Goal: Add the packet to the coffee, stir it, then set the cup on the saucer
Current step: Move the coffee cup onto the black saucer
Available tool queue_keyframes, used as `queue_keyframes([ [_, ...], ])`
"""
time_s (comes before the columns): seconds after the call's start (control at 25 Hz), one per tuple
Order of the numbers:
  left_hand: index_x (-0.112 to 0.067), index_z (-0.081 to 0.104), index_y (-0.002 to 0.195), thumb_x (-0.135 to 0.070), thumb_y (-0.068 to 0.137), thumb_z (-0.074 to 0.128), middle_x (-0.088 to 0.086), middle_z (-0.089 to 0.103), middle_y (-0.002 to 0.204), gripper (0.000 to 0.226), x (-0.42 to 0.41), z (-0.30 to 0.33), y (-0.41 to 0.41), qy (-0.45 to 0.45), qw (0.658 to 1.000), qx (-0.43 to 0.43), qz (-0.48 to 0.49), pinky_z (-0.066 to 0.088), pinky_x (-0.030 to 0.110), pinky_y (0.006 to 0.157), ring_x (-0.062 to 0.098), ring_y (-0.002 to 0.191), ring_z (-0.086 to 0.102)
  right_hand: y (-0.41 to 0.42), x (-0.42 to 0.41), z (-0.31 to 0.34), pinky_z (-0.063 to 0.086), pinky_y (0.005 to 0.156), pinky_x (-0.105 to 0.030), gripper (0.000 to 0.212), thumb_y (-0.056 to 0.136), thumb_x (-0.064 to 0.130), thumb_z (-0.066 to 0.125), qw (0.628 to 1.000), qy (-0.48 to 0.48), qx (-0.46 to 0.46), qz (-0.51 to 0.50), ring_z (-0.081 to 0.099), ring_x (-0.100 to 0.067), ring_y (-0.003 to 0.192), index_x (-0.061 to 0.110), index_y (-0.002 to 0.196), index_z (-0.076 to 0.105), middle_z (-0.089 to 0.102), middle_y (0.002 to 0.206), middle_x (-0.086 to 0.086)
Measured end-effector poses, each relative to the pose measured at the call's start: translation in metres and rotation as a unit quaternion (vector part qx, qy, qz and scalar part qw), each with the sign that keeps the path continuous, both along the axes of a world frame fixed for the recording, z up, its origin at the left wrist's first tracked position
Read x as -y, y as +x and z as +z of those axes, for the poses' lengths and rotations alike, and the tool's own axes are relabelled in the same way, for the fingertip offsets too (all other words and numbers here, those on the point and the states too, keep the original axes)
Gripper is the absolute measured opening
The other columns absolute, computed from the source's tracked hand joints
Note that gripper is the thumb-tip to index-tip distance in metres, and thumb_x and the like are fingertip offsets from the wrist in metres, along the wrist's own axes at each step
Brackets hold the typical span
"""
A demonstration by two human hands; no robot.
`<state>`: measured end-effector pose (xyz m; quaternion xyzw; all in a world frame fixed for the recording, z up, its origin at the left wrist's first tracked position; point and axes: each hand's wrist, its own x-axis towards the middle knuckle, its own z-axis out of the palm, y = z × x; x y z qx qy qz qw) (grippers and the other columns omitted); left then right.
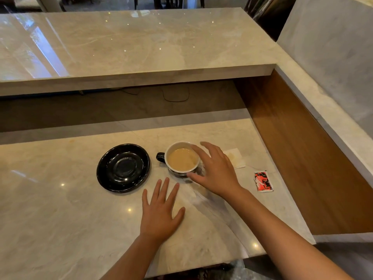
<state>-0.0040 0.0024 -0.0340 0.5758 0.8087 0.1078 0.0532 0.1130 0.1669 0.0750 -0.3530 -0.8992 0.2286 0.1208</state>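
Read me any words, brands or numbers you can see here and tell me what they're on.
Red packet: black and white printing, too blurred to read.
Black cup, black saucer, paper napkin: no text visible.
Nothing else legible.

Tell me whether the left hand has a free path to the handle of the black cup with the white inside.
Probably yes. The left hand lies flat on the marble counter, and the cup's handle points toward the black saucer; only bare counter lies between. The right hand covers the opposite side.
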Motion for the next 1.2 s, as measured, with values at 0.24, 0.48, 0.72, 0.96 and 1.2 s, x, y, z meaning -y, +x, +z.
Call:
queue_keyframes([
  [0.24,-0.028,0.027,0.147,-0.057,0.089,0.037,0.007,0.020,0.155,0.066,0.001,-0.002,0.000,0.001,1.000,0.007,-0.002,0.007,0.057,0.106,0.024,0.142,0.008,-0.050,-0.013,0.001,0.025,0.108,-0.052,0.100,0.065,0.054,0.073,0.988,-0.029,0.137,0.068,0.005,-0.029,0.141,0.033,0.142,0.012,0.005,0.157,-0.007],
  [0.48,-0.030,0.024,0.149,-0.057,0.090,0.036,0.005,0.016,0.156,0.066,0.001,0.000,-0.001,-0.007,1.000,0.014,0.001,0.005,0.058,0.106,0.023,0.142,0.003,-0.066,-0.022,0.004,0.042,0.094,-0.046,0.097,0.062,0.044,0.078,0.975,-0.013,0.201,0.099,0.026,-0.032,0.130,0.026,0.139,0.021,0.025,0.148,-0.010],
  [0.72,-0.030,0.020,0.150,-0.059,0.091,0.034,0.005,0.012,0.157,0.067,0.002,-0.001,-0.003,-0.019,1.000,0.020,-0.008,0.001,0.056,0.107,0.023,0.142,0.001,-0.069,-0.025,0.002,0.047,0.084,-0.042,0.097,0.058,0.048,0.078,0.974,0.008,0.200,0.103,0.034,-0.031,0.122,0.028,0.136,0.024,0.033,0.140,-0.008],
  [0.96,-0.032,0.012,0.151,-0.065,0.093,0.021,0.002,0.003,0.157,0.067,0.018,0.004,-0.024,-0.024,0.997,0.013,-0.069,-0.002,0.047,0.109,0.019,0.142,-0.005,-0.070,-0.020,0.003,0.047,0.078,-0.039,0.090,0.056,0.051,0.075,0.978,0.028,0.188,0.082,0.037,-0.031,0.117,0.026,0.131,0.031,0.038,0.132,-0.010],
  [1.2,-0.032,0.014,0.150,-0.063,0.093,0.030,0.003,0.007,0.157,0.067,0.036,0.001,-0.040,-0.016,0.995,0.014,-0.096,0.000,0.040,0.111,0.017,0.142,-0.003,-0.074,-0.011,0.006,0.047,0.075,-0.039,0.086,0.056,0.049,0.075,0.980,0.023,0.188,0.064,0.039,-0.030,0.112,0.022,0.127,0.034,0.041,0.126,-0.012],
])
